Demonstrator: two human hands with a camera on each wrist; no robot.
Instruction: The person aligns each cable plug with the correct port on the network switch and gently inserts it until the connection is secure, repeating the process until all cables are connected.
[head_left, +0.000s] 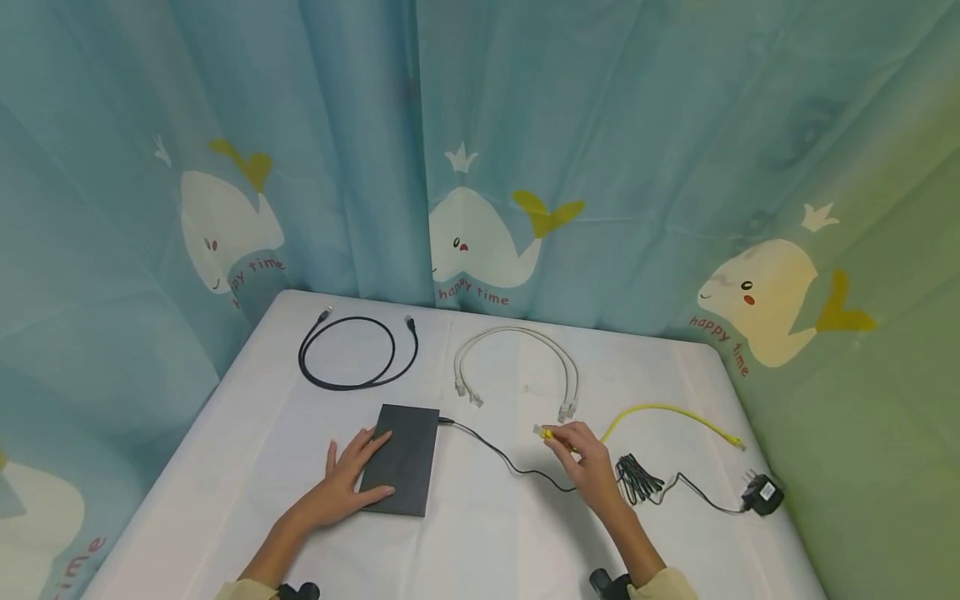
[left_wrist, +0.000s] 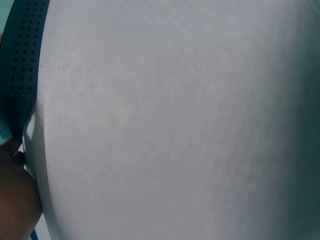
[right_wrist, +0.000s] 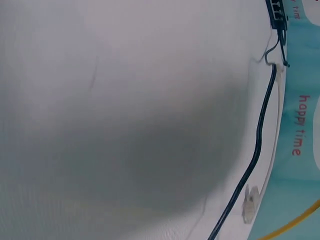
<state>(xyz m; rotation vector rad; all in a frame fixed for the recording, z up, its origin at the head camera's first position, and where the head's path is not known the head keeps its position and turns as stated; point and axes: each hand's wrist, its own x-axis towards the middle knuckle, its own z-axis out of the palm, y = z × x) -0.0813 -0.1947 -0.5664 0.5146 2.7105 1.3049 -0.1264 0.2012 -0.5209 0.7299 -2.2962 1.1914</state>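
Note:
A flat black network switch (head_left: 408, 467) lies on the white table, a black power cord (head_left: 517, 468) plugged into its far right side. My left hand (head_left: 347, 490) rests on its left part with fingers and thumb spread; the vented side of the switch (left_wrist: 26, 50) shows in the left wrist view. To the right of the switch, my right hand (head_left: 588, 465) pinches a yellow network cable (head_left: 667, 407) near one end, and the clear plug (head_left: 538, 430) points left from the fingertips. In the right wrist view, ports show on the switch (right_wrist: 276, 14).
A coiled black network cable (head_left: 393, 342) lies at the back left. Two pale network cables (head_left: 517, 329) curve across the back middle. At the right are the bundled power cord (head_left: 636, 481) and its black adapter (head_left: 763, 494). A whale-print curtain (head_left: 360, 208) hangs behind the table.

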